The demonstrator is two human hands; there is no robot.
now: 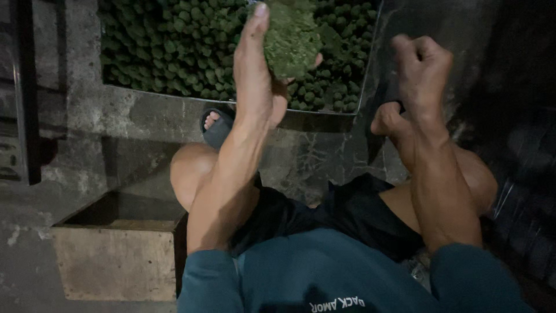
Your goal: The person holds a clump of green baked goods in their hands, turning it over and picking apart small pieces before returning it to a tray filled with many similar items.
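My left hand (258, 69) cups a crumbly lump of green paste (292, 35) over the shallow metal tray (231, 99), already packed with small green balls (174, 46); my right hand (421, 66) is clenched, seemingly rolling a piece. I judge most portions done, with this lump left.
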